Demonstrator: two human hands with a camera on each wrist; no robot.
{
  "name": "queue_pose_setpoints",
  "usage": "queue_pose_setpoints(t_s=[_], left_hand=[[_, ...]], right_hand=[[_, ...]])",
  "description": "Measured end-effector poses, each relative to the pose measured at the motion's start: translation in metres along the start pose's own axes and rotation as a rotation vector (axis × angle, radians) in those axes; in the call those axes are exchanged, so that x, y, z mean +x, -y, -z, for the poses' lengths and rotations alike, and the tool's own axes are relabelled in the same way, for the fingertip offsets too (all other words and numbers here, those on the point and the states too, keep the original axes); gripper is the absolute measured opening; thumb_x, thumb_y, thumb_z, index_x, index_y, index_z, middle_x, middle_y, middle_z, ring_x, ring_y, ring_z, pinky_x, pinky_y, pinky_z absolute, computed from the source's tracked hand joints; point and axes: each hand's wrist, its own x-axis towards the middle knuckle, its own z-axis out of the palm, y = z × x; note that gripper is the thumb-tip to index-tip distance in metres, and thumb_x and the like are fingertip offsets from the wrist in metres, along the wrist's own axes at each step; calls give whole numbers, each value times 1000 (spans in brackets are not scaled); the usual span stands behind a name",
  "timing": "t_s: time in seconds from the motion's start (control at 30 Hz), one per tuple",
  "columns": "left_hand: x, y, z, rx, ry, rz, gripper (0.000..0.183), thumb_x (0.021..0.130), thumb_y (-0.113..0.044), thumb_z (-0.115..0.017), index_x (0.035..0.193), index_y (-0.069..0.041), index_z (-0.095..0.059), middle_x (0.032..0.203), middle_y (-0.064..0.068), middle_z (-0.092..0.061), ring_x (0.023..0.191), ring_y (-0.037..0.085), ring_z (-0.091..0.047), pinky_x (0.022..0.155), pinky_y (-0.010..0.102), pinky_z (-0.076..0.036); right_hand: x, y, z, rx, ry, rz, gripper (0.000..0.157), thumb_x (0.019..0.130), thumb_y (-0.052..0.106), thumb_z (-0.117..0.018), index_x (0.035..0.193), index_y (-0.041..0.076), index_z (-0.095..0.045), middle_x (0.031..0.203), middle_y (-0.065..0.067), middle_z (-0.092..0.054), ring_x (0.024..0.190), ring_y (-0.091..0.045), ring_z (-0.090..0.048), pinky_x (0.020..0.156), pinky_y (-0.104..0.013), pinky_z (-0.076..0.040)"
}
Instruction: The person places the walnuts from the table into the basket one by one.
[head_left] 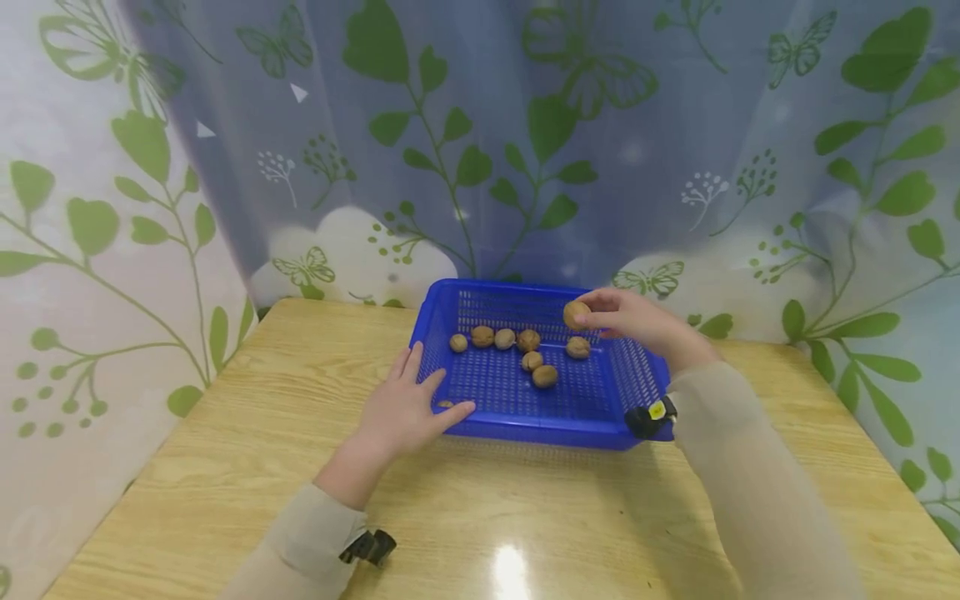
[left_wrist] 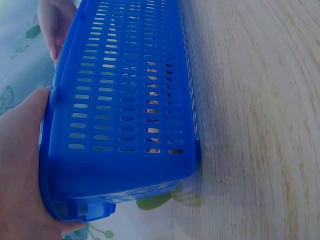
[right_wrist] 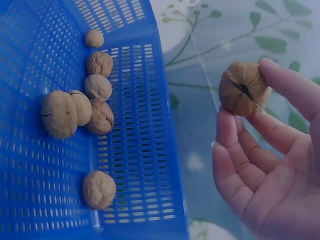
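Note:
Above the back right part of a blue plastic basket (head_left: 510, 429), my right hand (head_left: 626, 321) pinches a walnut (head_left: 576, 314) between thumb and fingertips. A dark crack shows on that walnut (right_wrist: 243, 89) in the right wrist view. My left hand (head_left: 401, 412) rests on the basket's front left corner, its fingers spread over the rim. Several walnuts lie inside: a row along the back wall, a lone walnut (head_left: 577, 347) to the right, and a walnut (head_left: 545, 377) nearer the middle. One more walnut (head_left: 446, 405) is mostly hidden by the left hand and front wall.
The basket stands on a wood-grain table (head_left: 285, 400), close to its back edge. Behind hangs a curtain (head_left: 487, 150) printed with green leaves and butterflies. Slotted walls (left_wrist: 125, 90) surround the basket. A black strap (head_left: 651, 417) at the right wrist is near the basket's right end.

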Motion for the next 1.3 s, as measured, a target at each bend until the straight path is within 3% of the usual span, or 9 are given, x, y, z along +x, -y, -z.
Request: queue_pose_setpoints(t_s=[0.3,0.4,0.5,0.7,0.8,0.9,1.0,1.17,1.3], left_hand=[[0,2,0,6,7,0,87,83,-75,-34,137,-8,-48,153,21,-9,140,36,-7,105,51,-27],[1,0,0,-9,4,-4,87,83,-75,-34,137,-8,-48,153,21,-9,140,36,-6,105,52,-27],[2,-1,1,-15,-2,-4,86,84,-74,-35,137,-8,-48,153,21,-9,140,36,-6,105,52,-27],[0,-1,1,-8,11,-1,86,84,-73,-36,137,-7,-47,153,22,-9,140,36,-6,106,51,-26],[0,0,0,-9,5,-3,86,84,-73,-36,137,-6,-48,152,23,-9,140,37,-6,105,52,-26],[0,1,0,-15,-8,-4,86,84,-73,-36,137,-6,-48,152,23,-9,140,37,-6,105,52,-26],[0,2,1,-21,-22,-11,86,84,-73,-36,136,-5,-49,152,23,-10,139,37,-7,106,52,-25],[-2,3,2,-13,-10,-7,85,84,-72,-37,136,-6,-48,152,23,-10,139,37,-7,107,51,-24],[-1,2,1,-20,-9,-9,86,84,-74,-36,137,-6,-48,152,23,-9,140,37,-7,107,52,-23]], right_hand=[[33,-36,0,272,-85,-42,56,97,18,-51,140,-10,-28,125,-15,-47,102,-13,-51,96,-37,-40],[34,-52,2,271,-110,-84,58,97,17,-51,140,-11,-25,120,-10,-50,98,-10,-51,97,-37,-40],[35,-62,3,214,-123,-98,56,95,17,-53,137,-12,-31,115,-9,-53,97,-13,-51,96,-40,-40],[37,-70,0,137,-63,-63,52,93,16,-57,133,-12,-39,134,-29,-43,121,-35,-43,102,-52,-32],[39,-72,-1,119,-55,-73,53,93,17,-58,134,-11,-39,138,-30,-38,127,-40,-37,102,-53,-31],[41,-71,-2,91,-55,-77,53,94,19,-57,134,-10,-39,137,-28,-41,124,-38,-41,101,-51,-34],[44,-71,-3,103,-63,-91,52,95,19,-54,135,-11,-38,131,-26,-46,110,-30,-52,97,-47,-40],[44,-73,-5,188,-60,-97,52,98,12,-47,137,-16,-27,128,-30,-44,92,-16,-60,90,-35,-47],[42,-75,-3,210,-64,-84,51,99,8,-43,138,-17,-23,134,-35,-37,107,-31,-57,91,-35,-46]])
